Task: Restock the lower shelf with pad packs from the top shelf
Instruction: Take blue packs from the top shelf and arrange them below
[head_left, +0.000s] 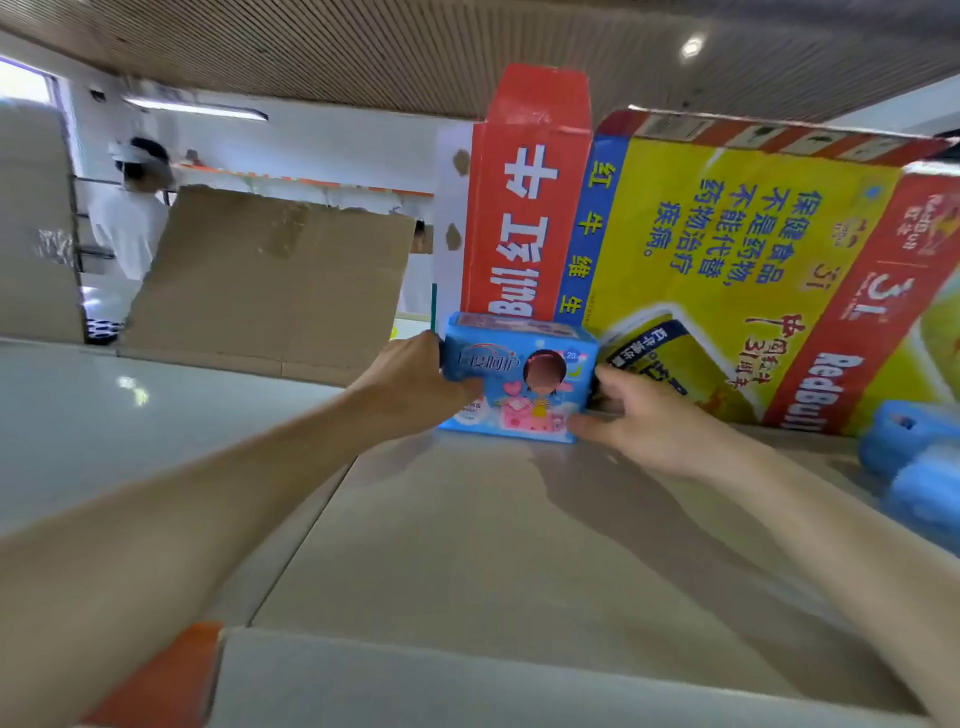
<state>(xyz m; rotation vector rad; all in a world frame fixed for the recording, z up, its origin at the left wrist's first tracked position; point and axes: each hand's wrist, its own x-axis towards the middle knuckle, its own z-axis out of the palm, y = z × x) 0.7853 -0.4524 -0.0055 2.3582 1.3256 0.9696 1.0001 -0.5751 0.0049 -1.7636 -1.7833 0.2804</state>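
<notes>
A blue pad pack (517, 376) with a pink cartoon print stands upright on the top shelf (467, 519), far back against a Red Bull carton. My left hand (415, 384) grips its left end, thumb on the front face. My right hand (639, 415) presses its right end and lower right corner. Both arms reach forward across the shelf. More blue pad packs (914, 467) lie at the right edge, blurred.
A large red, yellow and blue Red Bull carton (727, 260) lies behind the pack. A brown cardboard flap (270, 280) leans at the back left. A person in white (132, 213) stands far left. An orange shelf edge (166, 675) runs along the bottom.
</notes>
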